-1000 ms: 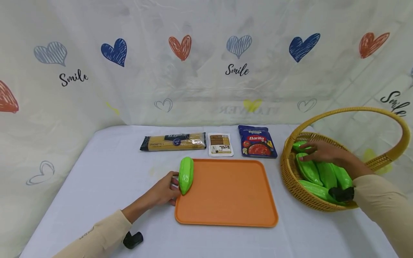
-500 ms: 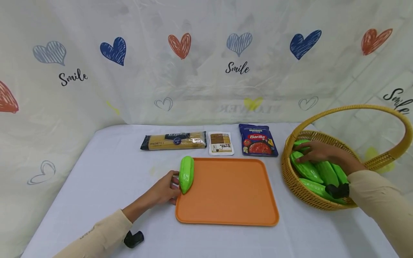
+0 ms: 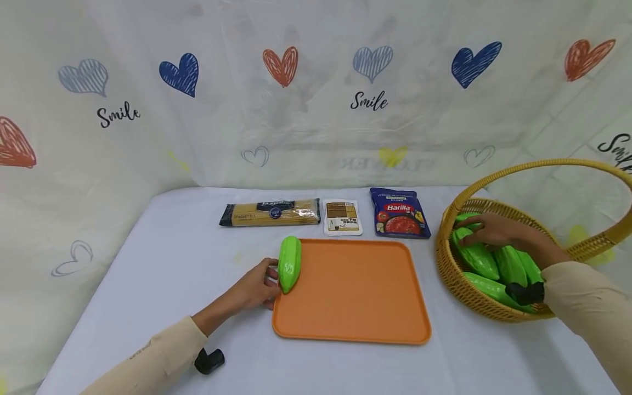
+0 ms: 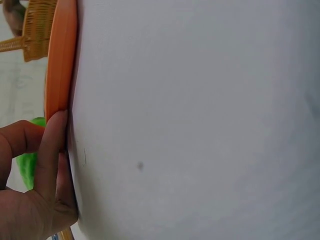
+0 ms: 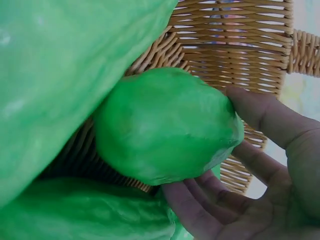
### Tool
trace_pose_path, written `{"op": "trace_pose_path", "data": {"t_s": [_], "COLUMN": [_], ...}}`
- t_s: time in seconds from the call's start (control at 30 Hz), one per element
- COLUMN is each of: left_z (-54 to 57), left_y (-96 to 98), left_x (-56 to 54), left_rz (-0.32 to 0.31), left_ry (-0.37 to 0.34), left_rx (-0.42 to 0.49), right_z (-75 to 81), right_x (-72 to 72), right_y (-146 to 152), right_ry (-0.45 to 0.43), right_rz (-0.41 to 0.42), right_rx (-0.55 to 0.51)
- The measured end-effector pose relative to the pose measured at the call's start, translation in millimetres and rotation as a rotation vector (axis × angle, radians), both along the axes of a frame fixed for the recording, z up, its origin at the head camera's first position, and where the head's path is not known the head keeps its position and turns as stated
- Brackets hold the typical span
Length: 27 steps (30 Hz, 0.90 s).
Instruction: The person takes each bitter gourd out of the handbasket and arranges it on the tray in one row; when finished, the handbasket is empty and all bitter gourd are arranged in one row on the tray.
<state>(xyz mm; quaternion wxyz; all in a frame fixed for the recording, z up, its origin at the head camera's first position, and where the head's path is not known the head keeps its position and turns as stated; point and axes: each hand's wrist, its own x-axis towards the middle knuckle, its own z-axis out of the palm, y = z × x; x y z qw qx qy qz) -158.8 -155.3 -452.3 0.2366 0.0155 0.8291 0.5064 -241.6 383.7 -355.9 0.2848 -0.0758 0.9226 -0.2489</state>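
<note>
My left hand [image 3: 254, 285] holds the left edge of an orange tray [image 3: 353, 296]; in the left wrist view its fingers [image 4: 49, 155] lie against the rim. A bright green ridged gourd [image 3: 289, 263] lies along the tray's left side, close to these fingers. Inside the wicker basket [image 3: 466, 304], my right hand [image 3: 498, 230] grips one end of another green gourd [image 5: 165, 125]. Its thumb is on one side and the fingers on the other. Several more green gourds [image 3: 511, 266] lie around it, partly hidden by the right hand and wrist.
Behind the tray lie a spaghetti pack [image 3: 270, 213], a small white pouch [image 3: 343, 218] and a blue Barilla sauce pouch [image 3: 400, 213]. The basket's tall handle [image 3: 548, 163] arches above the right arm. A printed curtain [image 3: 316, 131] hangs behind the white table.
In the basket, my right hand has closed its grip on the gourd, which has shifted slightly left and away from me. My left hand stays at the tray. The head view has shifted a little.
</note>
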Motion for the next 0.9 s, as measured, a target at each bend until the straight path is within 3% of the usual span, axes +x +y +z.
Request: {"op": "trace_pose_path", "data": {"t_s": [0.57,0.9], "left_z": [2.0,2.6], "left_y": [1.6,2.7], "left_x": [-1.5,-1.4], "left_rz": [0.025,0.028], "left_ry": [-0.022,-0.020], "left_rx": [-0.018,-0.035], "right_z": [23.8,33.9], "right_x": [10.8,29.9], "right_y": [10,8], "right_ry": [0.093,0.116], "right_rz": [-0.079,-0.062], "right_rx": [-0.084,-0.117]}}
